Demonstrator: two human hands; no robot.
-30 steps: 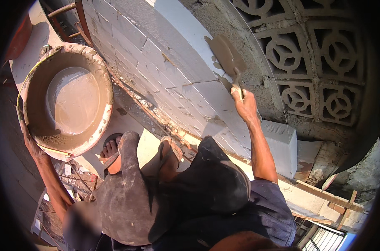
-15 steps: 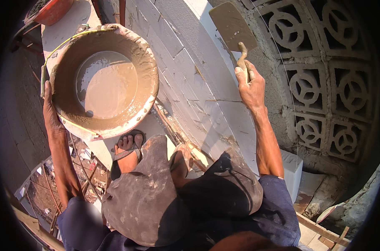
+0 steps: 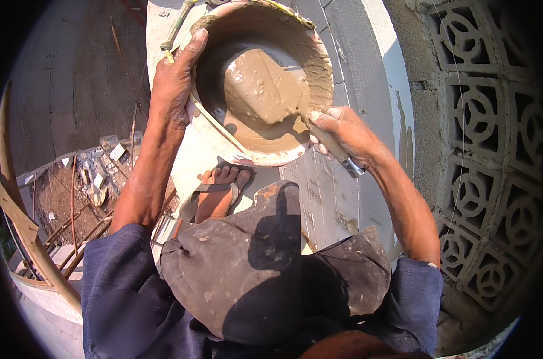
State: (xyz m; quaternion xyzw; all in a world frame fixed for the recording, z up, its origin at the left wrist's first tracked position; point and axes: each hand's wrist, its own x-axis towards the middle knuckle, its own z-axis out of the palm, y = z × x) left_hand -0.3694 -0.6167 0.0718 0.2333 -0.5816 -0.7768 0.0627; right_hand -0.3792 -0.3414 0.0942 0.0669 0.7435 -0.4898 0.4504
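My left hand (image 3: 174,81) is closed on the left rim of a mortar-smeared bucket (image 3: 238,149), its thumb lying over the edge. Wet grey-brown mortar (image 3: 283,140) lies in the bottom. My right hand (image 3: 349,133) is wrapped round the handle of a trowel (image 3: 338,152) at the bucket's right side. The broad trowel blade (image 3: 253,87) is inside the bucket, coated with a thick layer of mortar, so its edges are partly hidden. The fingers under the handle show only in part.
A grey block wall (image 3: 361,66) runs along the right of the bucket. Beyond it stand patterned vent blocks (image 3: 463,113), with a thin string in front. My sandalled foot (image 3: 214,197) rests on a pale plank. Rubble (image 3: 98,173) and wooden poles (image 3: 35,245) lie below left.
My right hand has brought the trowel from above the wall, down and left into the bucket. My left thumb is now over the rim. The view has shifted, so the bucket appears farther right.
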